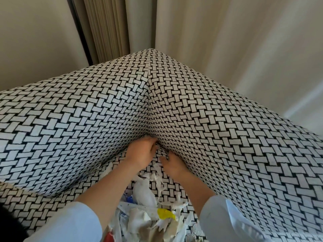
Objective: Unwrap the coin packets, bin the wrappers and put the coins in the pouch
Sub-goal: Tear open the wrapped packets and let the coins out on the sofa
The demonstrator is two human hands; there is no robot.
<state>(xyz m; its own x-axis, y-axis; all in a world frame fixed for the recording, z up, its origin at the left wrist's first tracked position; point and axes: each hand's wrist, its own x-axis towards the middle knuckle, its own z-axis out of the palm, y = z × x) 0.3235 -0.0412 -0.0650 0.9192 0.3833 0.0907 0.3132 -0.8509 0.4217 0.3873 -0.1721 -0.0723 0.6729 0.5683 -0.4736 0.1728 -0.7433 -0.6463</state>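
Left hand point(141, 151) is digging its fingertips into the seam point(148, 105) at the corner of the sofa point(227, 137). The fingers are curling down, and whether they are pinching anything cannot be told. Right hand point(172, 165) is lying just beside it at 4 o'clock, with its fingertips tucking toward the same seam and its grip hidden too. Torn wrappers point(145, 194) are lying in a heap at 6 o'clock from both hands, with the long axis running 12 to 6 toward the viewer. They are showing as white crumpled paper with one yellow scrap point(165, 213). Both hands are sitting about equally near, so binning likely means drawing back toward 6. No coin or pouch is showing.
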